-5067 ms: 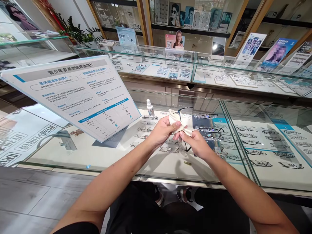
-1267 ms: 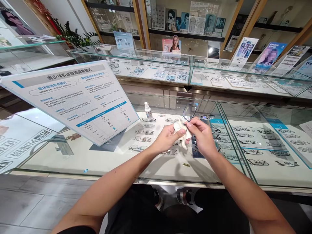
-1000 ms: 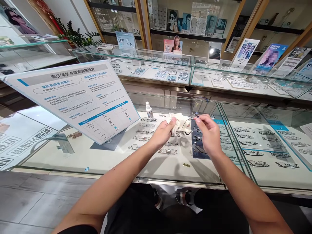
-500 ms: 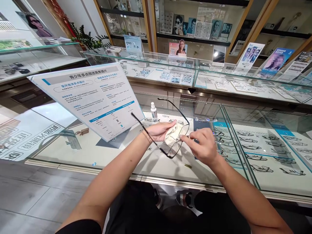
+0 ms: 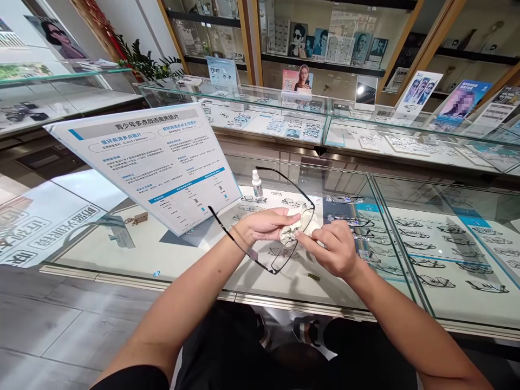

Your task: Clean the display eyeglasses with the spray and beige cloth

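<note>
My left hand (image 5: 268, 223) is closed on a crumpled cream cloth (image 5: 287, 234), its thumb lying along the top. The cloth covers one lens of a pair of dark thin-framed eyeglasses (image 5: 280, 264). Both temples are unfolded; one reaches back past my left wrist, the other points toward a small white bottle. With its fingers curled, my right hand (image 5: 335, 246) pinches the eyeglasses near the bridge, its index finger against the cloth. The exact contact there is partly hidden. Both hands are above the glass counter (image 5: 252, 281).
Behind my left hand stands the white bottle (image 5: 257, 184). A large printed sign (image 5: 150, 168) leans at the left. Several eyeglasses (image 5: 436, 281) lie under the glass at right. A small greenish object (image 5: 313, 277) shows below my hands. Another display case (image 5: 325, 111) runs behind.
The eyeglasses have tilted, with the near temple and lower rim moving left and down. My left hand and the cloth have shifted slightly right and turned around the lens.
</note>
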A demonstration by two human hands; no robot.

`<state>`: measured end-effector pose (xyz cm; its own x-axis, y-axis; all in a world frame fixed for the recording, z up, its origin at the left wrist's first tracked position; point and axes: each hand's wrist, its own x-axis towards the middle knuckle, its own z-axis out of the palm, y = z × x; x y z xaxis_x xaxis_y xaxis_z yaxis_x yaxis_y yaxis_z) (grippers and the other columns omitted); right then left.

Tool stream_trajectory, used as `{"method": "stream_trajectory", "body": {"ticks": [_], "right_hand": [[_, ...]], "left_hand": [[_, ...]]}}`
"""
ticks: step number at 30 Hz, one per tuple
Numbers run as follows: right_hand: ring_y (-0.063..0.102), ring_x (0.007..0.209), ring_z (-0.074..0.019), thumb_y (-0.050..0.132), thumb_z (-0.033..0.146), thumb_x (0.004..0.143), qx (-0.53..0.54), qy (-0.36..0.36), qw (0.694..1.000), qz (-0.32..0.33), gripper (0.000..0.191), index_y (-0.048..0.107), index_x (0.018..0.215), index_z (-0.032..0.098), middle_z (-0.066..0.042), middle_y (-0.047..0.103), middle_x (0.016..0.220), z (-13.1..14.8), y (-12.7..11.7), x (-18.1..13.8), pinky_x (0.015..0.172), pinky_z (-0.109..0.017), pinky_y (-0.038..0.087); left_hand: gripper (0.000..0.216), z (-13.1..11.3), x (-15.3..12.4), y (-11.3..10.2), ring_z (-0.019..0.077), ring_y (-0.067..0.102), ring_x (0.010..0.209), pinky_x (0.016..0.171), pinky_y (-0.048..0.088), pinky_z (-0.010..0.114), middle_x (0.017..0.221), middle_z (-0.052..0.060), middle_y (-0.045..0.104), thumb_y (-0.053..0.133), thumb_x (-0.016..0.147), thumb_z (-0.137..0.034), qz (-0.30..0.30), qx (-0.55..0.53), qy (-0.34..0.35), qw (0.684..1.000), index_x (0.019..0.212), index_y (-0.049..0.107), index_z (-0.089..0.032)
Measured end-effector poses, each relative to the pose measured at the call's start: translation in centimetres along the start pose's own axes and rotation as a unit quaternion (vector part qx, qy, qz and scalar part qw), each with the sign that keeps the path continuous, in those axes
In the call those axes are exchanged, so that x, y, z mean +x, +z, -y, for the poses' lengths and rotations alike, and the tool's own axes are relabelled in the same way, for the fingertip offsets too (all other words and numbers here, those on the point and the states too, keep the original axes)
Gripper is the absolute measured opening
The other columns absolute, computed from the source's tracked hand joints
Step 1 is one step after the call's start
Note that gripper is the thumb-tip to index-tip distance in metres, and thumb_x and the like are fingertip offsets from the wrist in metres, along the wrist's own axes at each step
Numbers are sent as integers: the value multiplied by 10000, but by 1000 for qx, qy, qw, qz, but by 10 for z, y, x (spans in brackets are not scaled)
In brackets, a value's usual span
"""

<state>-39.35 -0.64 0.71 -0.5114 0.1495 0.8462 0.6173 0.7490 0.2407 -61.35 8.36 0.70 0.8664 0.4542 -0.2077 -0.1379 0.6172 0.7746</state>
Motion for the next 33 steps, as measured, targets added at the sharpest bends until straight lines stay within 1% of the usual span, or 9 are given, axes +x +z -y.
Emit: {"method": "stream_trajectory", "body": {"ticks": [4,8,11,14,18,22,25,29,33], "right_hand": [[594,864,-185,688,108,1007,4,20,1000,15,256,773,1211,238,-25,758,852,-2,4,0,790,-370,398],[630,863,-199,690,195,1022,69,189,979,29,187,785,1162,274,-44,771,931,-3,5,2,810,-384,424],[587,767,-189,652,290,1046,204,367,907,34,150,770,971,236,-30,689,825,-2,6,4,747,-364,443],[530,705,-172,672,401,1033,300,475,825,61,235,779,913,230,-16,664,789,0,10,3,683,-341,409],[509,717,-172,761,552,936,379,569,728,57,347,826,938,211,-34,704,824,-2,16,4,681,-336,386],[409,667,-138,842,637,817,480,620,616,66,439,836,869,201,12,549,684,-8,19,6,643,-311,300],[360,644,-116,880,628,778,536,635,551,68,448,831,853,190,34,475,657,-11,21,5,634,-305,235],[317,610,-103,915,636,726,575,642,501,79,479,813,816,177,44,451,623,-11,22,3,626,-311,187],[321,599,-102,925,634,717,582,644,491,82,478,813,820,181,42,464,625,-12,24,2,629,-312,189]], "left_hand": [[374,1,4,5,79,651,624,618,537,174,757,33,736,1023,725,-319,-48,6,42,998,870,772,-83],[426,-1,10,8,132,706,735,751,571,237,796,53,762,1029,703,-398,-119,30,150,981,881,783,-99],[428,-1,13,9,169,728,810,837,567,281,878,70,792,993,748,-425,-169,57,228,957,974,797,-119],[396,0,12,13,176,712,816,856,554,304,911,74,789,949,803,-442,-185,76,245,949,999,794,-134],[355,3,12,20,140,632,724,751,504,268,772,16,706,933,820,-465,-188,97,252,944,843,741,-168],[409,7,14,25,147,622,736,768,494,270,726,-3,654,925,818,-509,-194,120,259,939,811,699,-167],[399,6,13,26,154,638,766,806,507,275,743,0,658,918,830,-506,-177,125,261,941,840,711,-164],[390,2,9,24,190,675,846,899,526,311,797,46,704,916,829,-507,-101,143,222,959,894,763,-154],[423,3,10,21,206,686,880,900,524,322,922,92,763,914,828,-503,-88,139,208,964,1024,791,-149]]}}
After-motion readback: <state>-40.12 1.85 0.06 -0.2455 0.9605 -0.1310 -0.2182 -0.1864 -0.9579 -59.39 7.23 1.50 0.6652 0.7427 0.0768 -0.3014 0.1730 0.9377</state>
